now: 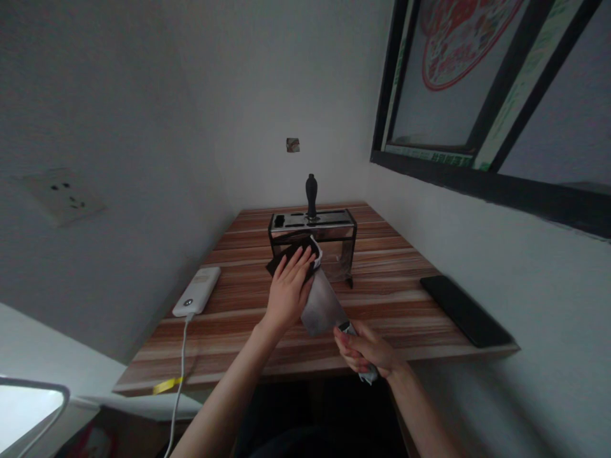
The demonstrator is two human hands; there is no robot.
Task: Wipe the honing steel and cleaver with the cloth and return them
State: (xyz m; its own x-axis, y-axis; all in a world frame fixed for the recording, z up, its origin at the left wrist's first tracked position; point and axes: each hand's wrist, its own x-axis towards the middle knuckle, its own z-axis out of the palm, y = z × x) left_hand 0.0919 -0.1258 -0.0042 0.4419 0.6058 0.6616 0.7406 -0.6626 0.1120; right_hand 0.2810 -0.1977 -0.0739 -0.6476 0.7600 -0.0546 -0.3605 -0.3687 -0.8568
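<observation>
Lower centre: my right hand (363,348) clamps a broad grey metal cleaver (324,304) by its handle (368,375) — my left hand (290,283) lies over a flat black, white-edged piece (275,263); whether gripping, I cannot tell.

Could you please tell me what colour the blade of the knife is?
The blade is silvery grey, as the head view shows.

Left hand (292,277): back upward, fingers extended and slightly parted, pointing toward the desk's (396,302) back edge.
Left forearm (229,397): bare, slanting inward across the front edge.
Right hand (365,348): fingers curled into a grip, thumb forward, over the front edge.
Right forearm (420,407): bare, angled inward.
</observation>
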